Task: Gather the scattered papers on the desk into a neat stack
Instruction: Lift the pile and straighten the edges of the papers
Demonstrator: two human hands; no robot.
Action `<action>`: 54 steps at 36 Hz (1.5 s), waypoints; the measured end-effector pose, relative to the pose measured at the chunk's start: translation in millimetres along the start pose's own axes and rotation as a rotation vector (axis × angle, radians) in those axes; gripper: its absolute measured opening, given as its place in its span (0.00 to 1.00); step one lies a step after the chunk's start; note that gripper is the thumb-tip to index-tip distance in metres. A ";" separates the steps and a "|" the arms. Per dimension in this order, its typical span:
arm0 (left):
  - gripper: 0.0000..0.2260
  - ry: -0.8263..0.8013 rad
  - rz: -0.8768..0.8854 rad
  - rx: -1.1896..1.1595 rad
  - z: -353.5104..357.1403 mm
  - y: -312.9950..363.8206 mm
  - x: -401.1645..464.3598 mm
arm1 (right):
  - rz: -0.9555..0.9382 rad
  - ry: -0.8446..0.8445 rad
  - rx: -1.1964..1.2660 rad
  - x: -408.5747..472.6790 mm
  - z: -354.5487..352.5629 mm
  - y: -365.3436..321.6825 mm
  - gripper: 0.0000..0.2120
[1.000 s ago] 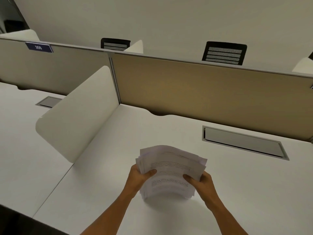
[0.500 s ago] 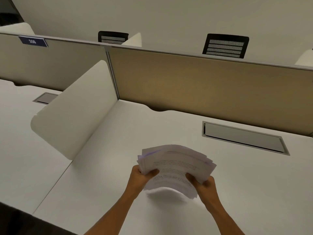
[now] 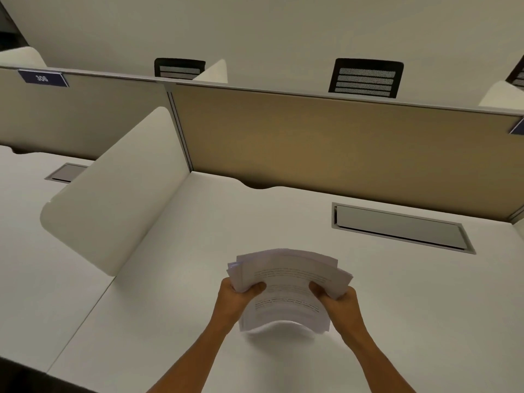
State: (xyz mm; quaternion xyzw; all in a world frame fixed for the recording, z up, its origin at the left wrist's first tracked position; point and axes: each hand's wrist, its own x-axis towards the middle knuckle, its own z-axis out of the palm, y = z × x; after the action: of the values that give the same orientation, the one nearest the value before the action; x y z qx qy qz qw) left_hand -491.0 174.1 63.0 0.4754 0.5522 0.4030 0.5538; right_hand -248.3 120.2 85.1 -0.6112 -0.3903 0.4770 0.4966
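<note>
Papers: the bundle of papers (image 3: 286, 290) is held upright between both hands, bowed toward the camera, its lower edge at or just above the desk (image 3: 397, 307); contact there cannot be told.
Change: over the last second the top corners have fanned wider to the right and left, and the sheets look less square than before; the bundle itself has hardly shifted on the desk.
Left hand: the left hand (image 3: 238, 296) clamps the left edge, thumb across the front sheet, fingers curled behind.
Right hand: the right hand (image 3: 337, 302) clamps the right edge the same way, thumb in front.
Meaning: all sheets seem gathered, since no loose paper shows on the desk; judged from the splayed top, squaring is the step in hand and is not yet done.
Surroundings: the white side divider (image 3: 113, 199) stands well to the left, the cable hatch (image 3: 397, 226) lies beyond the papers to the right, and the tan back panel (image 3: 340, 143) closes the desk.
</note>
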 end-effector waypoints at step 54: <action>0.15 -0.065 -0.069 -0.032 24.0 -7.1 -21.5 | 0.063 0.003 -0.066 -9.7 -5.6 15.2 0.11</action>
State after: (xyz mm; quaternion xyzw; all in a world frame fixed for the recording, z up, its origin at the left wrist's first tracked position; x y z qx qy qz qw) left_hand -469.1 149.7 59.6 0.4600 0.5435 0.3768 0.5925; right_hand -245.2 106.6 72.5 -0.6400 -0.3855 0.4782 0.4616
